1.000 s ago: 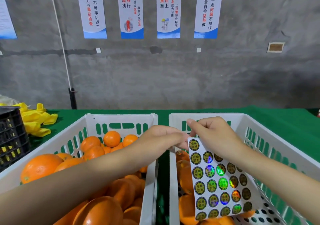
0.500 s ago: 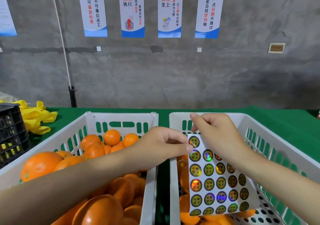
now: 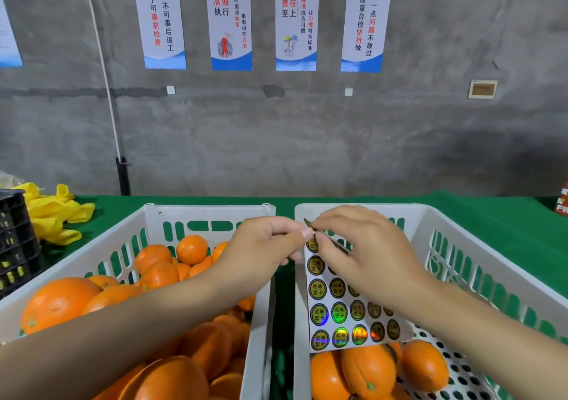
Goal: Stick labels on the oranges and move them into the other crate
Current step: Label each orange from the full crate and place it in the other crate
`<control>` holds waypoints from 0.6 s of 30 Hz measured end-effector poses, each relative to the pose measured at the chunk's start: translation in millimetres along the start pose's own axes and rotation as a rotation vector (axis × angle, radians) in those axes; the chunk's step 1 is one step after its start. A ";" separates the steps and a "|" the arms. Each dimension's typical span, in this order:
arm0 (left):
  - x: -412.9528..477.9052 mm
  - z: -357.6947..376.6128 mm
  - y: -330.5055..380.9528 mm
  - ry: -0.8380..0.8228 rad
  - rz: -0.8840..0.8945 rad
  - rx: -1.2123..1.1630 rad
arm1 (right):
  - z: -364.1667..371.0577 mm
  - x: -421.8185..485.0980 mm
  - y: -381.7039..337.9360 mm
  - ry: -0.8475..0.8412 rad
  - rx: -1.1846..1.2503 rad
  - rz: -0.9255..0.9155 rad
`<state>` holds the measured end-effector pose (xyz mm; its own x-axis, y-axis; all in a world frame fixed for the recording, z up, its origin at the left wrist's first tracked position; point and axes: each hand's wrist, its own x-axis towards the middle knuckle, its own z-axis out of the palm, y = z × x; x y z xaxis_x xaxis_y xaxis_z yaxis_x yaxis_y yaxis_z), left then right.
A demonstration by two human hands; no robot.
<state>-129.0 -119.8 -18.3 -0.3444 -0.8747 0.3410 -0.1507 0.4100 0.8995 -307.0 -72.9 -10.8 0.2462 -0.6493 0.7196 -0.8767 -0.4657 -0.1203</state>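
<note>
A white sheet of round holographic labels [image 3: 341, 310] hangs over the right white crate [image 3: 479, 264], which has a few oranges [image 3: 368, 372] at its near end. My right hand [image 3: 365, 255] pinches the sheet's top edge. My left hand [image 3: 264, 249] pinches a single label [image 3: 309, 224] at the sheet's top left corner, and the label stands partly lifted off the backing. The left white crate [image 3: 153, 233] is full of oranges [image 3: 153, 273]; my left forearm crosses above it.
A green cloth [image 3: 479, 215] covers the table. Yellow net sleeves [image 3: 52, 212] lie at the back left beside a black crate [image 3: 15, 239]. A grey wall with blue and white posters [image 3: 230, 21] rises behind the table.
Both hands rose slightly with the sheet. My left thumb and finger closed on the top left label and peeled its edge up from the backing.
</note>
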 end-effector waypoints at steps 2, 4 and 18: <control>-0.8 -0.6 -0.3 -0.020 0.038 0.033 | -0.8 -1.1 -0.9 -0.020 0.021 0.007; -2.6 -1.7 0.4 -0.039 0.069 0.060 | -2.5 -1.4 -0.5 -0.021 0.037 0.016; -9.9 -6.6 3.3 -0.059 0.236 0.445 | -8.2 2.6 2.7 -0.138 0.229 0.056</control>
<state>-120.0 -111.4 -16.9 -0.4668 -0.7342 0.4929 -0.4385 0.6762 0.5920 -312.1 -70.9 -3.7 0.2680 -0.7463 0.6093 -0.7782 -0.5405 -0.3198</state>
